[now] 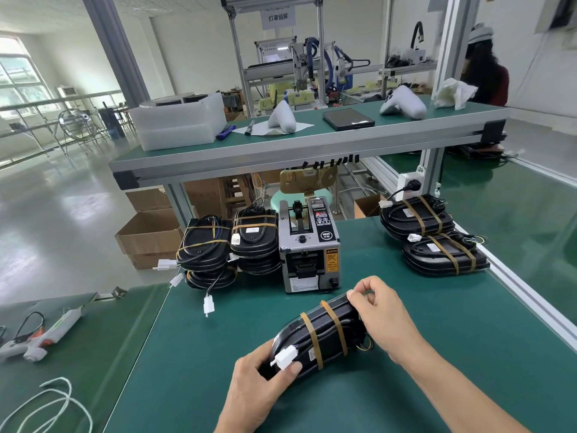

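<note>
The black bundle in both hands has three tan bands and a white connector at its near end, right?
No: the head view shows two tan bands, not three, around the black bundle; the white connector is at its near end.

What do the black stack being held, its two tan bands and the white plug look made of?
The black stack: moulded plastic, semi-gloss; light glints along its rounded rim. The tan bands: probably rubber, possibly tape, matte, stretched flat around the stack. The white plug: hard plastic, blocky shape, on thin wires.
</note>
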`<state>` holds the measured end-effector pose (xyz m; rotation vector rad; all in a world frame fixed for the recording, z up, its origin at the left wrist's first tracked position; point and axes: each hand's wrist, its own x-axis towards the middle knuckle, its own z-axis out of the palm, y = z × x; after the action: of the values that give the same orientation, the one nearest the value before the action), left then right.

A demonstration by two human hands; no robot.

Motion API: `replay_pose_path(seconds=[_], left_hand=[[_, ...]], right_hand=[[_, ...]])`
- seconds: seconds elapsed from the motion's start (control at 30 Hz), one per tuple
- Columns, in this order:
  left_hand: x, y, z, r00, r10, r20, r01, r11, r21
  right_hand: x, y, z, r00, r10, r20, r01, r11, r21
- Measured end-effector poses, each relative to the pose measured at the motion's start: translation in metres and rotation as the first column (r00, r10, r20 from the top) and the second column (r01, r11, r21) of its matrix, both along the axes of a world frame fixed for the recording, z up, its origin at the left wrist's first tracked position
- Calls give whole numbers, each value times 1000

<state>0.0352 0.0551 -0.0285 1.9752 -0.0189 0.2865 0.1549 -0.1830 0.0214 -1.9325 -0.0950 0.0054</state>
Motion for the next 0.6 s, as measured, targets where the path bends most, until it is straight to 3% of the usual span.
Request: replay_pose_path(seconds=[0.23, 0.43, 0.6], left_hand=[[0, 1, -3, 1000, 8, -12, -9, 1000, -22], [2, 2, -3, 1000, -1, -26, 1, 1000, -25], [0, 2, 0, 999, 0, -34, 0, 1000, -13]], right_hand=[[-7, -8, -27, 988, -108, -113, 131, 968, 215], [-20, -12, -39, 967, 233, -103, -190, 929, 317], [-18, -7, -25, 920, 381, -94, -312, 855, 415]])
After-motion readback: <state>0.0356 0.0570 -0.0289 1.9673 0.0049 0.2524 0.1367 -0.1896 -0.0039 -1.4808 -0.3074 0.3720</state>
